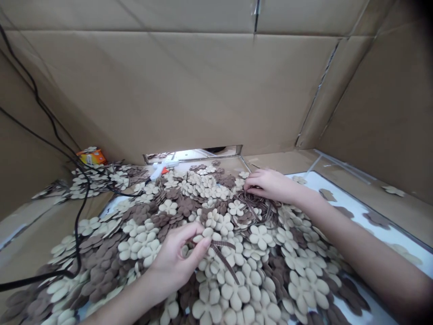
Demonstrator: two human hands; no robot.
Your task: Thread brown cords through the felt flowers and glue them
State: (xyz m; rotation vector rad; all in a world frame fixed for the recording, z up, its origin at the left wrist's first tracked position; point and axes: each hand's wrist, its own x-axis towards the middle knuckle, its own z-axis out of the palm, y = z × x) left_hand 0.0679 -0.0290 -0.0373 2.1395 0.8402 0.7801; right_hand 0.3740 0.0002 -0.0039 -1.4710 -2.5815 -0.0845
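Observation:
A heap of cream and brown flower-shaped cutouts covers the work surface. My left hand is closed in a pinch on a brown ribbon strip together with a cream flower, near the heap's middle. My right hand reaches farther back, its fingers curled down into a tangle of brown ribbon pieces lying on the flowers. What those fingers grip is hidden.
Cardboard walls enclose the space at the back and both sides. A black cable runs down the left. A white glue gun and an orange box lie at the back left. A white board shows at right.

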